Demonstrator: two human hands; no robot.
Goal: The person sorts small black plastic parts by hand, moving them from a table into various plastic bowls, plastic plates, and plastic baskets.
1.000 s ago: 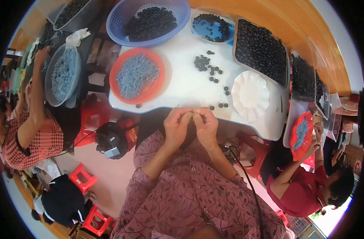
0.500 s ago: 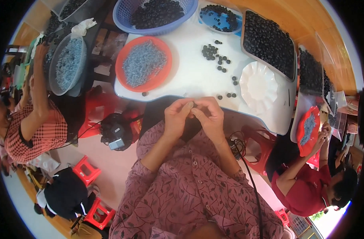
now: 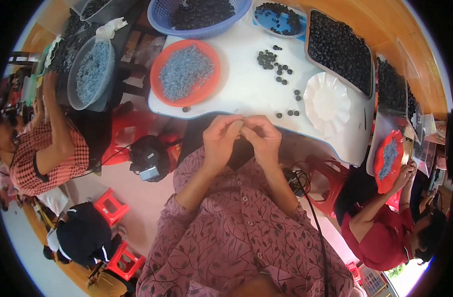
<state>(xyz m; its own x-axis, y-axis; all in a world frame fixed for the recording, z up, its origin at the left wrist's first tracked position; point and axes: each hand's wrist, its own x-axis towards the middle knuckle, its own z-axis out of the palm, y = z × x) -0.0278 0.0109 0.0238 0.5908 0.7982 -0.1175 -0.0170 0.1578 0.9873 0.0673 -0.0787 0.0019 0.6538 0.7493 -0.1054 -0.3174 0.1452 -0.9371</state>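
My left hand (image 3: 220, 138) and my right hand (image 3: 262, 140) meet just off the near edge of the white table (image 3: 236, 89). Thumbs and forefingers of both are pinched together, fingertips touching. Whatever lies between them is too small and too covered to make out. Beyond my left hand, an orange-red plate (image 3: 214, 81) carries a heap of small bluish clear pieces (image 3: 184, 72). A single black round piece (image 3: 186, 109) lies by its near rim. Ahead of my right hand, several black round pieces (image 3: 268, 60) are scattered, some near a white scalloped dish (image 3: 327, 101).
A blue basket (image 3: 159, 22) and a metal tray (image 3: 308, 52), both heaped with black pieces, stand at the back, with a blue-bottomed dish (image 3: 281, 24) between them. Co-workers sit left (image 3: 53, 148) and right (image 3: 380, 227). A black cable (image 3: 318, 222) hangs beside my right arm.
The table and its contents sit slightly farther right and higher in the picture, as the view shifts. My hands stay pinched together, with slight finger movement.
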